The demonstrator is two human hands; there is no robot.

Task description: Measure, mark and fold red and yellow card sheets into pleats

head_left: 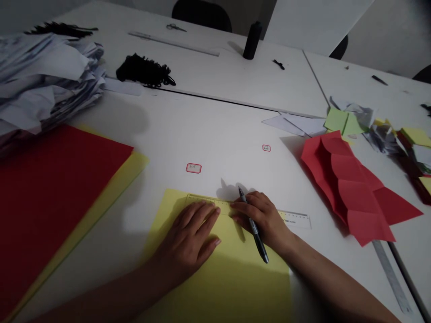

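Note:
A sheet of yellow paper lies on the white table in front of me. Across its top edge rests a clear plastic ruler, its right end reaching past the paper. My left hand lies flat on the ruler and paper with its fingers stretched out. Tucked among the fingers of my right hand is a dark pen, its tip pointing up and away from me. The fingertips of that hand also touch the ruler near its middle. Part of the ruler's scale is hidden under both hands.
Red sheets over yellow ones lie left, below a heap of white paper. Creased red paper stands right, by a metal ruler. Farther back are black cords, a black bottle and scissors.

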